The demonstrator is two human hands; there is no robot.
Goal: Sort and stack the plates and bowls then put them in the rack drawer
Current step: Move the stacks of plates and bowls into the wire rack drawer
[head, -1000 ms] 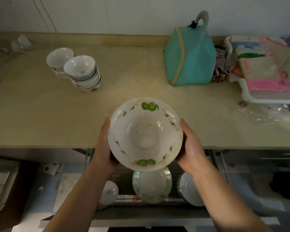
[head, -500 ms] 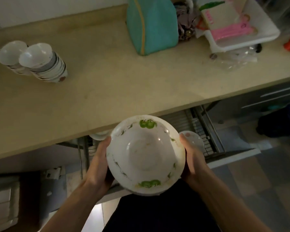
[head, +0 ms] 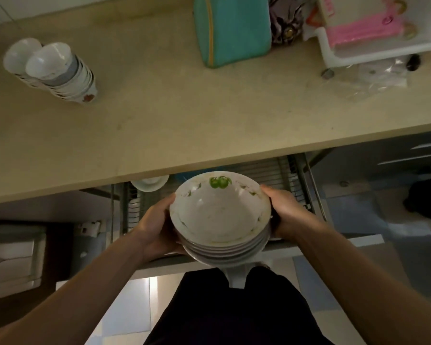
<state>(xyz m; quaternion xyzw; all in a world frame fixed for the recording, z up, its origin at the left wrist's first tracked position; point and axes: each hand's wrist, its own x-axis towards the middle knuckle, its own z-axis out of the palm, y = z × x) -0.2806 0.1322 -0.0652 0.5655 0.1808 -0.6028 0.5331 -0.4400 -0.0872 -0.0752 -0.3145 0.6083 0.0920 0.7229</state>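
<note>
The left hand [head: 157, 226] and right hand [head: 287, 212] grip the stack of bowls [head: 220, 220] from both sides, above the open rack drawer [head: 296, 175]. It should go down level and slowly onto the wires.

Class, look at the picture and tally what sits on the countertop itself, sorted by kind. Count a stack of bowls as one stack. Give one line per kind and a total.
Stacks of small bowls: 2
Teal bag: 1
White tray: 1
Clear plastic bag: 1
Total: 5
</note>
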